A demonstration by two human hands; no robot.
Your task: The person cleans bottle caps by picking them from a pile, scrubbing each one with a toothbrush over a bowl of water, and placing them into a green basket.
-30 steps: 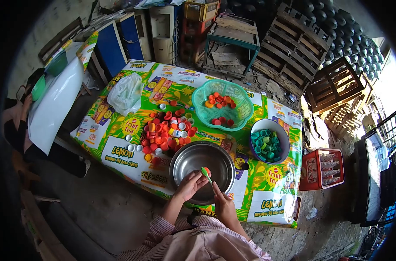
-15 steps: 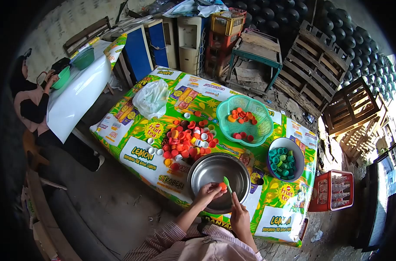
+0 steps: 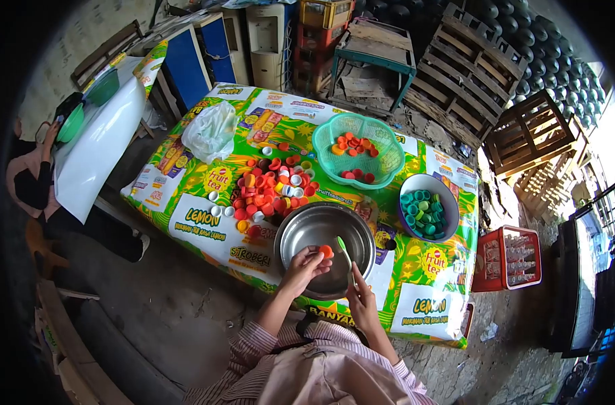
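My left hand (image 3: 303, 270) pinches an orange-red bottle cap (image 3: 326, 251) over the near part of a steel bowl (image 3: 288, 233). In my right hand (image 3: 363, 302), at the bowl's near right rim, is a green toothbrush (image 3: 343, 248), its head pointing up and away from me. Cap and brush are apart. Beyond the bowl to the left lies a heap of loose caps (image 3: 270, 192), mostly red and orange with some white. A turquoise plastic basket (image 3: 328, 145) holds orange and red caps in separate groups. To the right, a white-and-purple bowl (image 3: 449, 196) contains green and teal caps.
A crumpled plastic bag (image 3: 209, 131) lies on the printed table cover (image 3: 199, 177). At the left, another person (image 3: 34, 172) sits by a white-covered table (image 3: 95, 152) with green basins. A red crate of bottles (image 3: 509, 260) stands on the floor at right; wooden pallets (image 3: 466, 67) lean behind.
The view has shifted, so the table sits higher and more to the left. The cap and the brush are slightly farther apart. Over at the left, the other person leans lower.
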